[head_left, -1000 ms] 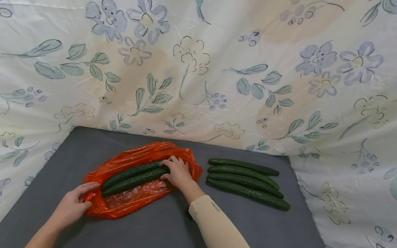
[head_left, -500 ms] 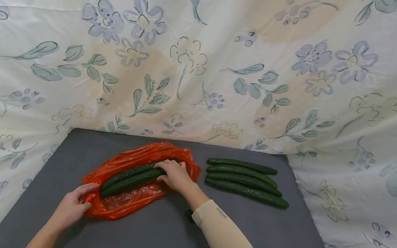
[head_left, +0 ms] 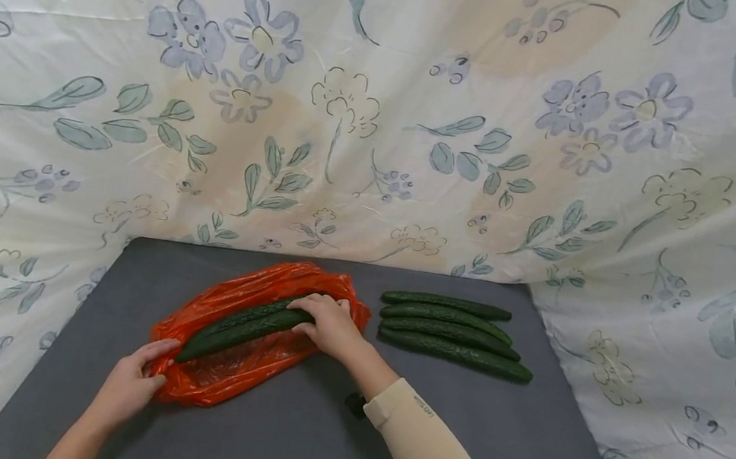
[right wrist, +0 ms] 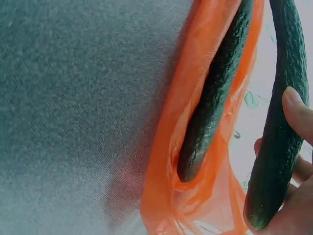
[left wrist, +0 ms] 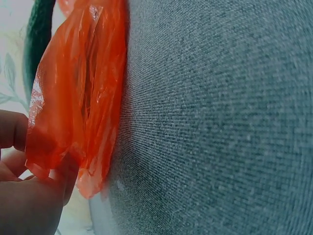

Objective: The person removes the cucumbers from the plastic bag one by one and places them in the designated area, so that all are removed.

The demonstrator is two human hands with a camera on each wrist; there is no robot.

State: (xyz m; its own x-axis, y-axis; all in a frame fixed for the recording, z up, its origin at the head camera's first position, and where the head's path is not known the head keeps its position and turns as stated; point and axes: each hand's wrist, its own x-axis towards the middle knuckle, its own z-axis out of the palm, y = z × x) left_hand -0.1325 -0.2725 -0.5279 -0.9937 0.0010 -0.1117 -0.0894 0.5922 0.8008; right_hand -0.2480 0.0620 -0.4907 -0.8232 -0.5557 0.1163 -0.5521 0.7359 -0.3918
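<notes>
My right hand (head_left: 333, 329) grips a dark green cucumber (right wrist: 276, 161) near its right end, thumb on one side and fingers on the other. In the right wrist view this cucumber is raised off a second cucumber (right wrist: 212, 107), which lies inside the orange-red plastic bag (head_left: 239, 378). The bag's mouth is spread wide on the grey table. At the bag's left end my left hand (head_left: 131, 383) pinches the thin plastic edge between thumb and fingers. The left wrist view shows the bag's film (left wrist: 73, 98) over those fingertips, with a cucumber (left wrist: 38, 44) behind it.
Several more cucumbers (head_left: 456, 354) lie side by side on the table's right half. Floral cloth (head_left: 351, 143) hangs behind the grey table (head_left: 286, 449) and along both sides. A small black object (head_left: 355, 405) shows beneath my right wrist.
The cucumber in my right hand has risen, and its left end has shifted left, covering more of the one behind. My left hand keeps its hold on the bag.
</notes>
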